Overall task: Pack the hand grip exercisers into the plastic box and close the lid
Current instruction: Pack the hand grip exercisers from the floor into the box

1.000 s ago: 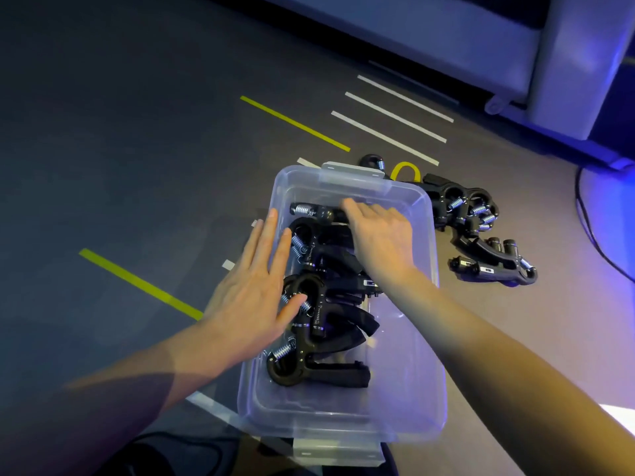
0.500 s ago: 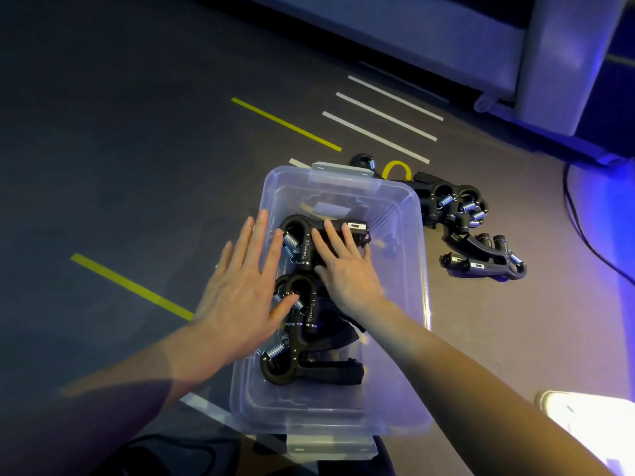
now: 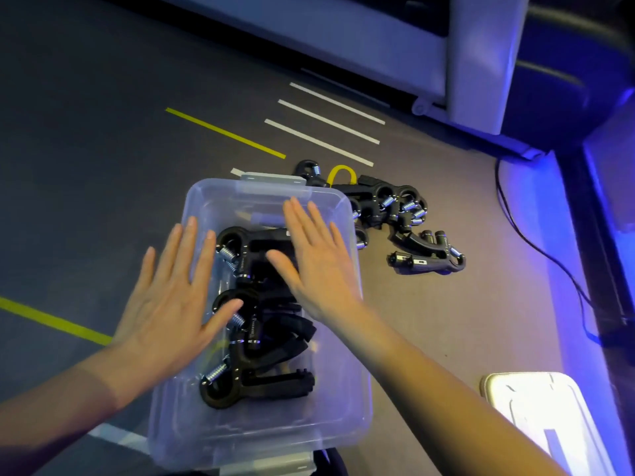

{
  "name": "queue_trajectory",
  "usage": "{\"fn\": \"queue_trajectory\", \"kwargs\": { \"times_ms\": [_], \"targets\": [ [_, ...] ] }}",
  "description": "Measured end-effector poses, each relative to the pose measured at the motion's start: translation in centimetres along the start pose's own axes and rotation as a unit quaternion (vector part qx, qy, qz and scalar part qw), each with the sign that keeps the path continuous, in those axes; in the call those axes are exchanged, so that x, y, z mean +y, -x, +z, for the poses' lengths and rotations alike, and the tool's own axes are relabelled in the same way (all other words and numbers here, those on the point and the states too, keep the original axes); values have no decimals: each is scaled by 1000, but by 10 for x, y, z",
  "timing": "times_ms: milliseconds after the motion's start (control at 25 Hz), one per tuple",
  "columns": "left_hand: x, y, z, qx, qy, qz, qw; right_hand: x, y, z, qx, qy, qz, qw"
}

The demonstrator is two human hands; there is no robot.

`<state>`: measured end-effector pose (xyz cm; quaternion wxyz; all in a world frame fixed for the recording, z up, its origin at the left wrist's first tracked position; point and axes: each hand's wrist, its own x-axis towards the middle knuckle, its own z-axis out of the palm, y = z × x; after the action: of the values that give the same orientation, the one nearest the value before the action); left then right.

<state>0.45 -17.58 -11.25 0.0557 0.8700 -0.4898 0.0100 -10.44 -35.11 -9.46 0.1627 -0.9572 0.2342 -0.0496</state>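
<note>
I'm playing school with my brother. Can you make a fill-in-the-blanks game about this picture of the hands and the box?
1. Both hands, the left hand and right hand, are spread ____ with nothing held.
2. The plastic box has no ____ on it yet.
3. More hand grip exercisers lie on the floor to the ____ of the box.

Missing words: open; lid; right

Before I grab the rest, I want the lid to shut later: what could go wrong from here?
1. The grips in the box lie in a loose heap; piled higher, they may stop the lid seating.
2. Many grips remain on the floor beyond the box, tangled together; lifting one may drag others.
3. The lid seems to lie by your right arm, where it could get knocked.
</note>
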Motion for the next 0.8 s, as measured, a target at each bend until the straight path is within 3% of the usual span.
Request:
{"fn": "queue_trajectory", "kwargs": {
  "times_ms": [120, 240, 360, 440, 640, 800],
  "targets": [
    [-2, -19, 3, 16, 27, -8, 999, 41, 18, -19, 163, -53, 23, 985],
    [-8, -39, 11, 18, 5, 5, 1000, 104, 28, -14, 201, -140, 173, 954],
    [-4, -53, 18, 34, -28, 16, 999, 162, 35, 3, 163, -157, 335, 915],
    [1, -57, 20, 41, -30, 19, 999, 189, 39, 16, 114, -133, 392, 903],
    [11, -60, 16, 5, -57, 20, 998, 228, 39, 35, -25, -31, 427, 903],
    [19, -57, 7, -24, -66, -15, 997, 238, 25, 42, 13, -29, 428, 903]
  ]
}}
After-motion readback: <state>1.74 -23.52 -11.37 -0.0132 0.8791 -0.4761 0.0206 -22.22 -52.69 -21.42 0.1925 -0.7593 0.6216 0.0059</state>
